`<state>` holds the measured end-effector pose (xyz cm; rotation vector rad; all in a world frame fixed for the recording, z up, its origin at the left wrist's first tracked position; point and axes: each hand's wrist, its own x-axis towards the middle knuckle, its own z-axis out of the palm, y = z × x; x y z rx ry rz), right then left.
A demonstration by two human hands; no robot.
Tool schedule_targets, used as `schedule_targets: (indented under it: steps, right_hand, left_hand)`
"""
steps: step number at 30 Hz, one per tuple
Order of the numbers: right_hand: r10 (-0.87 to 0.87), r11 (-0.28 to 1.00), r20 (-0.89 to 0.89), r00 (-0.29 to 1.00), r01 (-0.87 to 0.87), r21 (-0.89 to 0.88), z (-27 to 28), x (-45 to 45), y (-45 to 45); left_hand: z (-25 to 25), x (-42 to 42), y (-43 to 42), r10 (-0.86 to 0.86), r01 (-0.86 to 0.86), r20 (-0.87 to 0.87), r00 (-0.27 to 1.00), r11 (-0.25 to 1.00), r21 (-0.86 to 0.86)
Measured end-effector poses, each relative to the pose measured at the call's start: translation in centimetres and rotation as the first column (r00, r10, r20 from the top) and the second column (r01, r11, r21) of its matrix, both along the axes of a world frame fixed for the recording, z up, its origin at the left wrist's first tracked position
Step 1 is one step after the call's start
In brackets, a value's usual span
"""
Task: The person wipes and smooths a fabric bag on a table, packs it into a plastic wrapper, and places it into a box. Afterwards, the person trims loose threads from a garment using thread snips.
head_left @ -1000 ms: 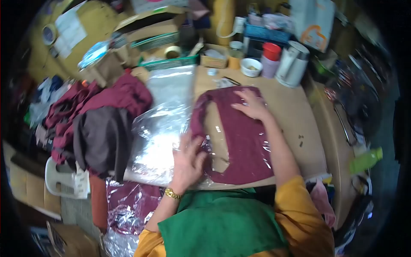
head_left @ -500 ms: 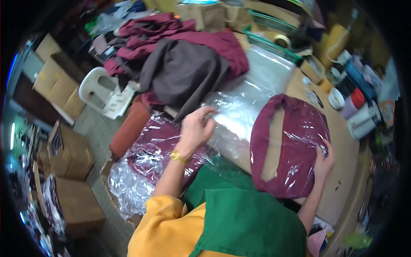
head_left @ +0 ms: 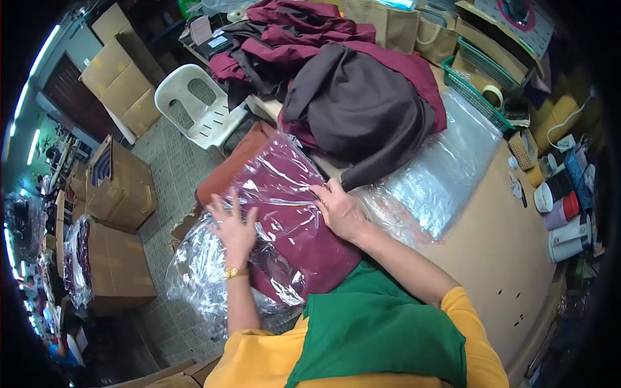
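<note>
A maroon garment in a clear plastic bag (head_left: 301, 242) lies on the left, over other plastic-wrapped bundles, in front of my body. My right hand (head_left: 343, 210) is closed on its right edge, fingers curled over the plastic. On the other side, my left hand (head_left: 234, 227) has its fingers spread against the shiny plastic, and a gold-coloured band circles that wrist. Crumpled clear plastic (head_left: 204, 271) bulges below my left hand. Beyond my right hand, a stack of flat clear plastic bags (head_left: 446, 165) rests on the table.
Dark grey cloth (head_left: 362, 110) and maroon cloth (head_left: 310, 32) are heaped at the back. A white plastic chair (head_left: 200, 107) and cardboard boxes (head_left: 119, 258) stand on the floor at left. A green basket (head_left: 475, 97) and cups (head_left: 559, 200) line the table's (head_left: 491, 271) far right.
The bagged maroon garment has moved from the table on the right to the pile at left. My right hand came across with it, and my left hand lowered onto the plastic, fingers spread.
</note>
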<state>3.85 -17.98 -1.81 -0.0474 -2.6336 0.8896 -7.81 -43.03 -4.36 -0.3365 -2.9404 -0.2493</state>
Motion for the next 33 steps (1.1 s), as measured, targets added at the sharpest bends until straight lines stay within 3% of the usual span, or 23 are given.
schedule_targets:
  steps: [1, 3, 5, 8, 11, 16, 18, 20, 23, 24, 27, 29, 31, 33]
  right_hand:
    - [0.029, 0.995, 0.101, 0.995, -0.039, 0.096, -2.8, -0.7, 0.1]
    - [0.062, 0.911, 0.032, 0.998, -0.069, 0.406, -3.3, 1.0, -1.0]
    - [0.134, 0.903, 0.372, 0.918, -0.268, 0.336, -4.3, 2.7, -2.4]
    - [0.105, 0.916, 0.609, 0.786, -0.315, 0.249, -6.3, 2.9, -2.2]
    - [0.115, 0.948, 0.679, 0.725, -0.284, 0.142, -8.1, 1.2, -1.5]
    - [0.103, 0.942, 0.757, 0.645, -0.308, 0.135, -11.5, -0.5, -1.7]
    - [0.115, 0.943, 0.808, 0.578, -0.320, 0.094, -12.7, -0.9, -1.7]
    - [0.114, 0.944, 0.841, 0.528, -0.322, 0.074, -13.8, -1.4, -1.5]
    - [0.107, 0.947, 0.877, 0.468, -0.316, 0.054, -15.6, -1.9, -1.3]
    - [0.106, 0.949, 0.894, 0.436, -0.314, 0.040, -16.0, -2.1, -1.2]
    - [0.096, 0.953, 0.909, 0.407, -0.302, 0.035, -16.9, -2.6, -1.0]
    - [0.113, 0.955, 0.910, 0.399, -0.297, 0.012, -17.2, -2.9, -0.7]
    - [0.110, 0.959, 0.881, 0.459, -0.281, 0.026, -15.9, -3.0, -1.3]
    - [0.023, 0.856, 0.879, 0.475, -0.464, 0.228, -13.0, -4.4, -2.6]
  left_hand:
    - [-3.1, -0.6, 0.7, -0.009, 0.006, 0.084, 0.996, 0.999, 0.035]
    - [-7.4, -1.7, 1.9, 0.020, -0.015, 0.138, 0.990, 0.999, -0.038]
    - [-10.2, -2.6, 2.8, -0.023, 0.020, 0.068, 0.997, 0.999, 0.042]
    - [-13.5, -3.5, 3.6, -0.047, 0.046, 0.015, 0.999, 0.996, 0.070]
    - [-16.9, -4.3, 3.9, -0.033, 0.035, -0.016, 0.999, 0.994, 0.105]
    - [-20.2, -5.7, 3.3, -0.033, 0.034, -0.014, 0.999, 0.994, 0.100]
    - [-20.3, -5.5, 3.3, -0.017, 0.009, 0.132, 0.991, 0.998, 0.055]
    - [-21.4, -5.1, 2.7, -0.085, 0.072, 0.107, 0.991, 0.991, 0.113]
    - [-22.8, -5.0, 3.0, -0.009, -0.014, 0.285, 0.959, 0.997, 0.079]
    - [-25.3, -5.8, 2.8, -0.038, -0.015, 0.239, 0.970, 0.977, 0.215]
    - [-29.9, -7.6, 2.0, -0.031, -0.066, 0.269, 0.962, 0.936, 0.345]
    - [-28.2, -7.8, 1.9, -0.106, 0.072, 0.304, 0.947, 0.990, 0.121]
    - [-26.3, -8.0, 1.5, -0.175, 0.228, 0.333, 0.926, 0.965, -0.126]
    - [-24.2, -8.4, 1.9, -0.200, 0.188, 0.324, 0.925, 0.980, 0.069]
